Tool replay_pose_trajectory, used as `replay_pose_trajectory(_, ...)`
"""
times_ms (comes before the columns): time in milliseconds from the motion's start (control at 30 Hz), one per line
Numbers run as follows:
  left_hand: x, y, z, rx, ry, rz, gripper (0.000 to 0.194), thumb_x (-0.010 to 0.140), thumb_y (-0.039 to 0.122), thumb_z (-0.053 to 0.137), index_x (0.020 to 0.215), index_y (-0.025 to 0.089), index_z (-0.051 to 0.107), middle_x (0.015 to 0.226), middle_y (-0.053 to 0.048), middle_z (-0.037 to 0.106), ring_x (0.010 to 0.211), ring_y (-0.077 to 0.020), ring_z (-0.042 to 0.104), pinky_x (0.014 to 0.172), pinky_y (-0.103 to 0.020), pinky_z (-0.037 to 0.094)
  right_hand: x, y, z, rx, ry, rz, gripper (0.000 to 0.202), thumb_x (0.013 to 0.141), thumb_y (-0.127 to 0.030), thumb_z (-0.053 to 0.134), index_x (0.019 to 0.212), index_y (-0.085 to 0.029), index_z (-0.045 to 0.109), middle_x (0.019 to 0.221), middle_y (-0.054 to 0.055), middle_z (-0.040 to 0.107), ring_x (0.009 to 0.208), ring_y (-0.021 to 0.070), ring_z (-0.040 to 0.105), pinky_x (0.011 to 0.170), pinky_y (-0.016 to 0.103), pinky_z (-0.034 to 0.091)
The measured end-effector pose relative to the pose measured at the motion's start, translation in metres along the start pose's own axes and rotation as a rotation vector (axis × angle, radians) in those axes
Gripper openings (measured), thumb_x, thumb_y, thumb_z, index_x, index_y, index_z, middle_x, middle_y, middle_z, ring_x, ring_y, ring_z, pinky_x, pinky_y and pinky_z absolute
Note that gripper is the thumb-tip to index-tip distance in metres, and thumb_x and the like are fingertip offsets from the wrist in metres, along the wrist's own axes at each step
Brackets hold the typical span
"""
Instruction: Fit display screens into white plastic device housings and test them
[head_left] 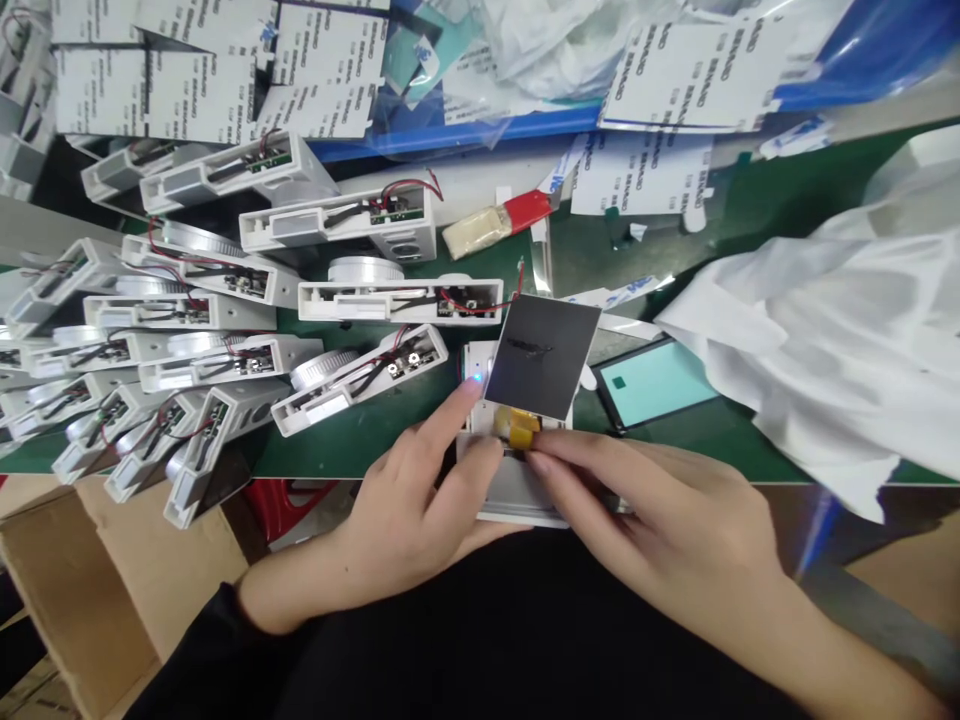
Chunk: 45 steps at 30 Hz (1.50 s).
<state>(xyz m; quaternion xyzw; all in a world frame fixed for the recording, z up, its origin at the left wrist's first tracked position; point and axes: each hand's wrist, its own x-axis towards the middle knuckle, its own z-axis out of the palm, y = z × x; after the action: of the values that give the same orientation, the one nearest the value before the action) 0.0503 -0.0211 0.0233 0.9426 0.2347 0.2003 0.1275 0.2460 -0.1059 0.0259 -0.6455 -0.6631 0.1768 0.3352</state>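
My left hand point(420, 490) lay over the near left side of a flat white plastic housing point(517, 500) at the front edge of the green counter point(360, 440). Its forefinger reached out straight, the tip pressed against the housing's upper left corner, where a small blue light point(475, 378) glowed; the thumb rested on the housing's face and the other fingers were loosely curled. My right hand point(675, 530) came in from the right, its fingertips point(541, 464) pressed together on a small yellow-taped part point(517, 428) seated on the housing. A dark rectangular display panel point(544, 355) stood tilted just above that part, attached at its lower edge.

To the left, a crowd of open white plastic housings with red and black wires point(225, 340) covered the counter. A pale bristle brush with a red handle point(499, 225) lay beyond the panel. A black-framed panel with a pale teal film point(654, 382) lay just to the right, beside crumpled white plastic sheeting point(840, 340). An open cardboard box point(67, 590) stood below the counter edge on the left.
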Motion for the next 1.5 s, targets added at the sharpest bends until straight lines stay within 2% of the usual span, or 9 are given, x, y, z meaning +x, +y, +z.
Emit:
replay_pose_trajectory(167, -0.004, -0.001, 0.003, -0.021, -0.027, -0.004, 0.051, 0.100, 0.051, 0.064, 0.126, 0.007, 0.061, 0.140, -0.029, 0.059, 0.121, -0.0360, 0.070, 0.083, -0.039, 0.071, 0.004, 0.001, -0.006, -0.005, -0.043, 0.006, 0.010, 0.105, -0.015, 0.057, 0.101, -0.018, 0.065, 0.085, 0.001, 0.081, 0.063, 0.0132, 0.075, 0.057, 0.026, 0.054)
replay_pose_trajectory(300, -0.001, -0.001, 0.003, -0.019, -0.020, -0.001, 0.051, 0.101, 0.054, 0.061, 0.121, 0.007, 0.063, 0.139, -0.029, 0.059, 0.114, -0.0345, 0.073, 0.081, -0.040, 0.071, 0.006, 0.001, -0.006, -0.014, -0.054, 0.049, 0.012, 0.107, -0.019, 0.054, 0.100, -0.020, 0.064, 0.076, -0.002, 0.076, 0.054, 0.0119, 0.069, 0.050, 0.026, 0.050)
replay_pose_trajectory(433, 0.002, -0.001, 0.003, -0.022, -0.025, -0.002, 0.053, 0.100, 0.055, 0.062, 0.118, 0.005, 0.064, 0.138, -0.030, 0.061, 0.117, -0.0369, 0.072, 0.081, -0.039, 0.070, 0.007, 0.000, -0.002, -0.003, -0.032, 0.085, 0.008, 0.106, -0.019, 0.057, 0.102, -0.019, 0.064, 0.065, -0.006, 0.068, 0.048, 0.0086, 0.062, 0.046, 0.023, 0.045)
replay_pose_trajectory(667, 0.002, -0.001, 0.002, -0.019, -0.037, -0.039, 0.050, 0.102, 0.056, 0.059, 0.118, 0.009, 0.064, 0.139, -0.026, 0.066, 0.105, -0.0274, 0.075, 0.081, -0.034, 0.067, 0.005, 0.005, -0.003, -0.104, -0.011, -0.099, 0.007, 0.105, -0.015, 0.058, 0.104, -0.017, 0.065, 0.079, 0.002, 0.079, 0.058, 0.0144, 0.072, 0.054, 0.030, 0.050)
replay_pose_trajectory(867, 0.000, -0.001, 0.000, 0.016, -0.055, -0.026, 0.050, 0.104, 0.056, 0.054, 0.120, 0.009, 0.064, 0.140, -0.027, 0.066, 0.098, -0.0247, 0.077, 0.078, -0.033, 0.066, 0.000, 0.009, -0.004, -0.179, -0.040, -0.143, 0.010, 0.107, -0.018, 0.057, 0.106, -0.017, 0.067, 0.074, 0.001, 0.077, 0.054, 0.0173, 0.069, 0.052, 0.035, 0.048)
replay_pose_trajectory(1067, 0.003, 0.000, -0.002, 0.006, -0.081, -0.010, 0.045, 0.100, 0.051, 0.063, 0.119, 0.010, 0.062, 0.142, -0.030, 0.065, 0.114, -0.0299, 0.074, 0.086, -0.036, 0.068, -0.001, 0.010, -0.005, -0.138, -0.049, -0.162, 0.011, 0.106, -0.013, 0.056, 0.108, -0.019, 0.065, 0.079, 0.001, 0.079, 0.061, 0.0182, 0.073, 0.055, 0.034, 0.053)
replay_pose_trajectory(1167, 0.007, 0.000, -0.005, 0.046, -0.089, 0.018, 0.038, 0.102, 0.047, 0.061, 0.114, 0.011, 0.062, 0.139, -0.029, 0.068, 0.105, -0.0265, 0.076, 0.081, -0.033, 0.068, 0.000, 0.012, -0.006, -0.086, -0.063, -0.156, 0.009, 0.106, -0.017, 0.055, 0.108, -0.018, 0.064, 0.077, 0.001, 0.077, 0.059, 0.0174, 0.072, 0.054, 0.032, 0.054)
replay_pose_trajectory(1300, 0.011, -0.001, -0.008, 0.085, -0.109, 0.050, 0.035, 0.104, 0.046, 0.059, 0.109, 0.011, 0.063, 0.134, -0.027, 0.071, 0.090, -0.0222, 0.076, 0.076, -0.032, 0.067, -0.001, 0.015, -0.004, -0.013, -0.058, -0.155, 0.009, 0.106, -0.015, 0.056, 0.109, -0.017, 0.063, 0.086, 0.004, 0.080, 0.064, 0.0163, 0.075, 0.060, 0.028, 0.057)
replay_pose_trajectory(1500, 0.013, -0.001, -0.008, 0.130, -0.096, 0.064, 0.033, 0.105, 0.045, 0.055, 0.109, 0.013, 0.063, 0.131, -0.023, 0.073, 0.082, -0.0186, 0.073, 0.070, -0.029, 0.063, -0.004, 0.018, -0.003, -0.119, -0.066, -0.233, 0.011, 0.105, -0.009, 0.055, 0.105, -0.013, 0.066, 0.073, 0.001, 0.075, 0.058, 0.0156, 0.072, 0.053, 0.029, 0.054)
